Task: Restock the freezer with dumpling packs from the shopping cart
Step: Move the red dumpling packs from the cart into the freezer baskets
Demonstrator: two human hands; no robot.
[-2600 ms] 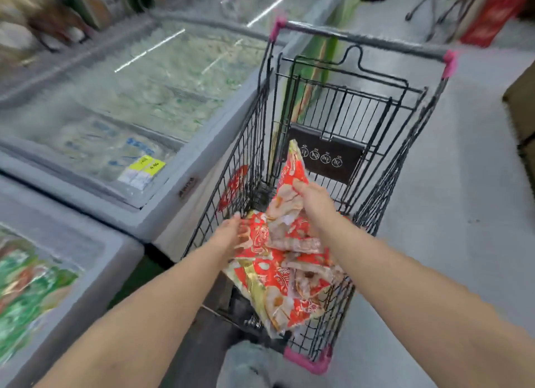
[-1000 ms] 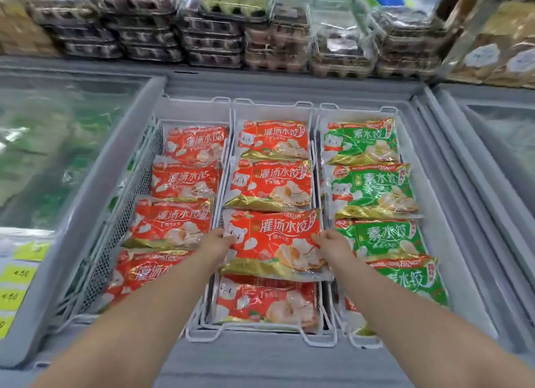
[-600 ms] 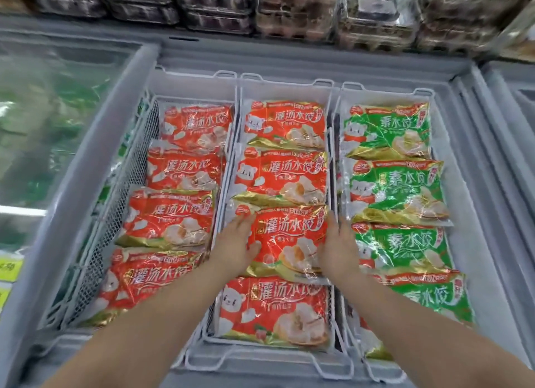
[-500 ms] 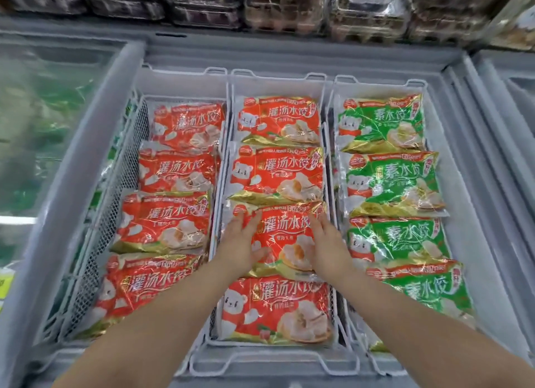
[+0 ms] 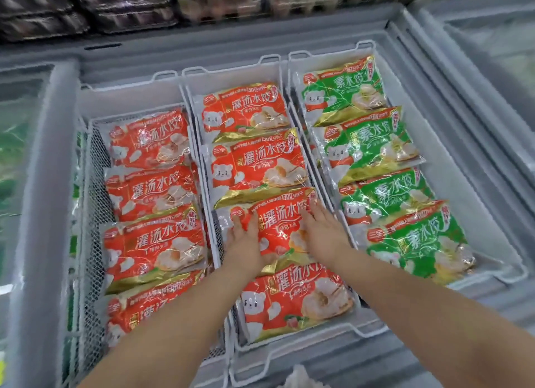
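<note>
Head view looks down into an open chest freezer holding three white wire baskets side by side. Both hands lie flat, fingers spread wide and palms down, on one red dumpling pack in the middle basket. The left hand presses the pack's left part, and the right hand presses its right part; neither hand grips anything. That pack is third from the freezer's far edge in its column, its far end overlapping the gold strip of the second red pack, and its near end lying over the nearest red pack by the freezer's near edge. A further red pack sits at the far end of the same basket.

Beside it, the left basket, with fine mesh walls, holds a column of four more red packs, overlapped the same way. Toward the freezer's right edge, the right basket holds four green dumpling packs, also shingled. Behind the freezer's far edge stand stacked clear egg cartons. Closed glass lids of neighbouring freezers show at both sides.
</note>
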